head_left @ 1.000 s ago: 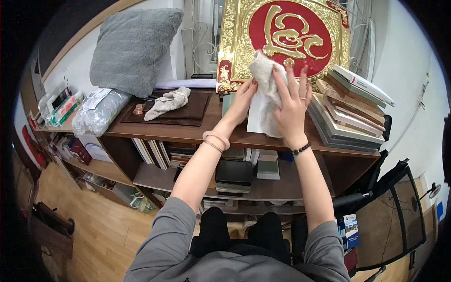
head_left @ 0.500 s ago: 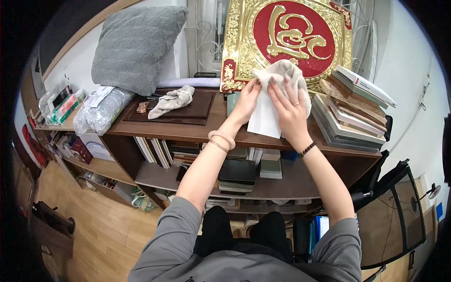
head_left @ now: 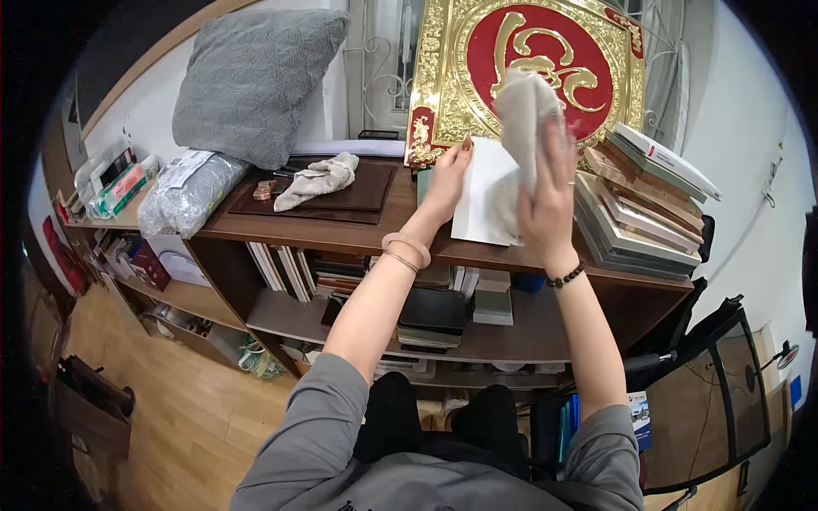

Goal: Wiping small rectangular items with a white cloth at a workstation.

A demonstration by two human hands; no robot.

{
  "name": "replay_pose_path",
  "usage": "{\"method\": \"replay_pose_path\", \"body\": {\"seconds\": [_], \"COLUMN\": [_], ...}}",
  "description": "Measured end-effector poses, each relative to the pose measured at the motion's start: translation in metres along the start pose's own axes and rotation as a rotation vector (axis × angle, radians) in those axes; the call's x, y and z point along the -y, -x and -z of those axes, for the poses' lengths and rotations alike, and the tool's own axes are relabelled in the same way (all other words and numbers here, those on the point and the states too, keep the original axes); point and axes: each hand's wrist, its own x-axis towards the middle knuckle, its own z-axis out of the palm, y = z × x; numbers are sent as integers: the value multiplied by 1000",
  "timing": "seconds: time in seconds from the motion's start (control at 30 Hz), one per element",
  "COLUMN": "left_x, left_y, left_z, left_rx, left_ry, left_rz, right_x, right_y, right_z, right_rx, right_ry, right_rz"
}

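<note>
My left hand point(head_left: 446, 183) grips the left edge of a flat white board point(head_left: 477, 209), thumb up near its top corner. The board stands tilted on the wooden top of the shelf unit. My right hand point(head_left: 548, 200), smeared by motion, holds a pale grey cloth point(head_left: 521, 119), which stands up above the fingers and also hangs over the right part of the board. Behind them leans a gold-framed red panel point(head_left: 588, 60) with raised gold lettering. A second pale cloth point(head_left: 319, 180) lies crumpled on a dark brown board point(head_left: 366, 192) to the left.
A stack of boards and books point(head_left: 639, 213) stands right of my right hand. On the left are a grey cushion point(head_left: 256, 85) and a plastic-wrapped package point(head_left: 187, 196). Books and boxes fill the shelves below. A black mesh chair point(head_left: 707, 400) is at the lower right.
My right hand has moved right and turned upright, lifting part of the cloth off the board and uncovering more white surface. My left hand stays at the board's edge.
</note>
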Motion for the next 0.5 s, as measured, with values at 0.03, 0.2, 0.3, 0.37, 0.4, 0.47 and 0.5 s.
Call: {"method": "replay_pose_path", "body": {"seconds": [0.03, 0.2, 0.3, 0.37, 0.4, 0.47, 0.5], "left_x": [1, 3, 8, 12, 12, 2, -11], "left_y": [0, -7, -12, -17, -14, 1, 13], "left_z": [-3, 2, 14, 20, 21, 17, 13], "left_rx": [7, -42, -86, -230, -301, -308, -307], "left_ry": [6, -216, -317, -257, -227, -88, 50], "left_rz": [5, -20, -25, -81, -106, -24, 52], "right_x": [2, 12, 22, 17, 12, -2, -9], "right_y": [6, 46, 59, 57, 62, 81, 93], "right_z": [-2, 2, 38, 66, 79, 114, 132], "right_rx": [3, 633, 750, 697, 510, 140, -45], "right_ry": [10, -57, -273, -349, -415, -553, -633], "right_rz": [-2, 23, 61, -197, -383, -774, -977]}}
